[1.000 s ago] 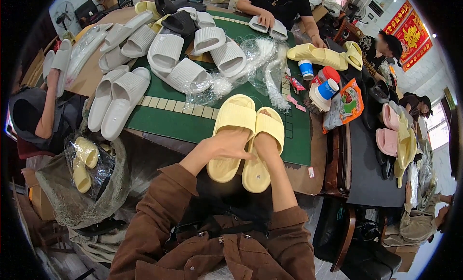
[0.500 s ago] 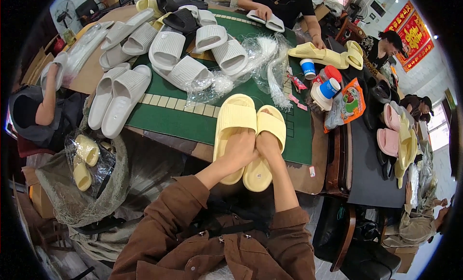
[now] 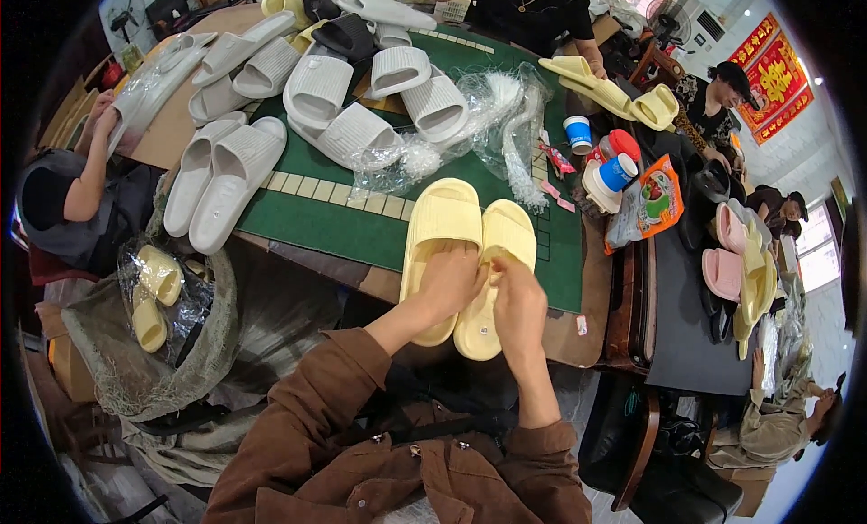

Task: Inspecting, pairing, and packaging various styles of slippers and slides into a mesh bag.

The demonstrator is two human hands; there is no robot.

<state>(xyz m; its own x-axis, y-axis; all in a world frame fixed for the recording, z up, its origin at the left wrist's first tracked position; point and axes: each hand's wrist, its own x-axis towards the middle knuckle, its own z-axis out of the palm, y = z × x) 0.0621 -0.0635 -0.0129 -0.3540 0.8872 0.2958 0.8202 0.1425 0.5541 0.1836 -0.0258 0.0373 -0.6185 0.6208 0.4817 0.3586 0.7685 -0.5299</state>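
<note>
Two pale yellow slide slippers lie side by side at the near edge of a green-topped table (image 3: 325, 226). My left hand (image 3: 449, 282) rests on the heel of the left slipper (image 3: 441, 219). My right hand (image 3: 517, 300) pinches the inner edge of the right slipper (image 3: 501, 240), fingers curled where the two slippers meet. A small round sticker shows on the right slipper's heel. Both my sleeves are brown.
Several white and grey slippers (image 3: 237, 167) and crumpled clear plastic bags (image 3: 488, 109) cover the far table. Cups and a snack packet (image 3: 652, 199) stand at the right. A sack (image 3: 153, 298) holding bagged yellow slippers sits on the left. Other people sit around.
My hands have slid from the heels up toward the gap between the two slippers, the right fingers now curled on the right slipper's inner edge. The slippers stay in place.
</note>
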